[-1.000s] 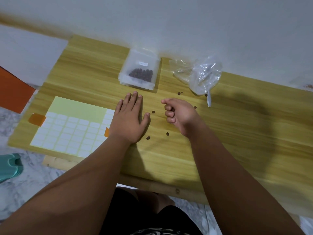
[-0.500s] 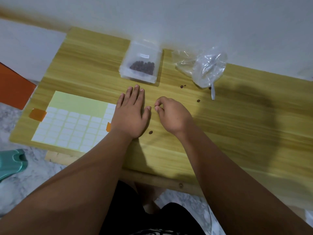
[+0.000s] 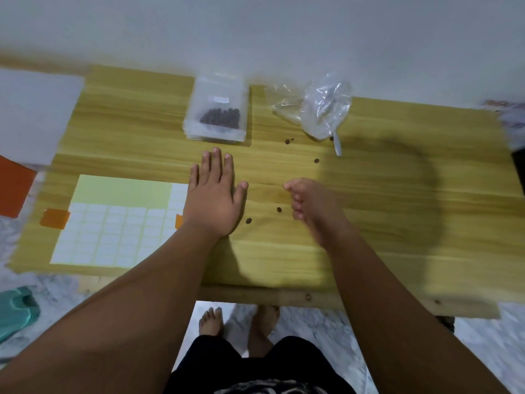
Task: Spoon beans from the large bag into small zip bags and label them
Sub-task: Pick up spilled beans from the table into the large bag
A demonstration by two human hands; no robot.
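Small zip bag [image 3: 217, 112] lies flat at far edge of table [image 3: 397, 223], long axis running away from the person; beans pooled at its near end, white label [image 3: 221, 99] nearer the far end. Large bag [image 3: 321, 109] crumpled to its right, apart from it. White spoon handle [image 3: 337, 145] sticks out of it, pointing toward the person.

Left hand [image 3: 213, 194] pressed flat, palm down, fingers straight and spread, just short of the zip bag. Right hand [image 3: 309, 206] blurred, fingers curled inward; cannot tell if it pinches anything. Two loose beans between the hands: one [image 3: 249, 220] just beside the left wrist, another [image 3: 279, 209] close to the right fingertips. More beans [image 3: 316, 160] scattered nearer the large bag. Label sheet [image 3: 119, 223] partly under the left hand.
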